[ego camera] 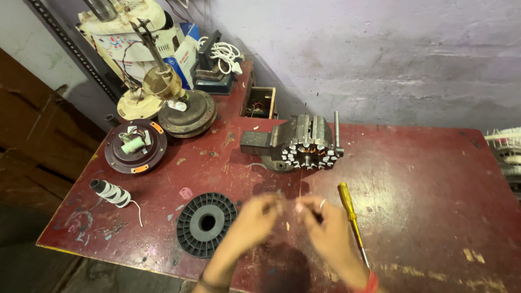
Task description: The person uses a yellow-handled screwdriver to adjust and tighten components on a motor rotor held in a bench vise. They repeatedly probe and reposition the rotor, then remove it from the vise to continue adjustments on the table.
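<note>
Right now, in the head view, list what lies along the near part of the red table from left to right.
White thread spool → black plastic reel → left hand → right hand → yellow-handled screwdriver.

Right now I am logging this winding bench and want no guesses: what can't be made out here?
Head view only:
- Left hand and right hand: motion blur hides each grip.
- Wire from the stator: too thin to follow to the fingers.
- Open box: contents too small.
- Screwdriver: tip behind the right wrist.
- White coils: cut off by the right edge.
</note>
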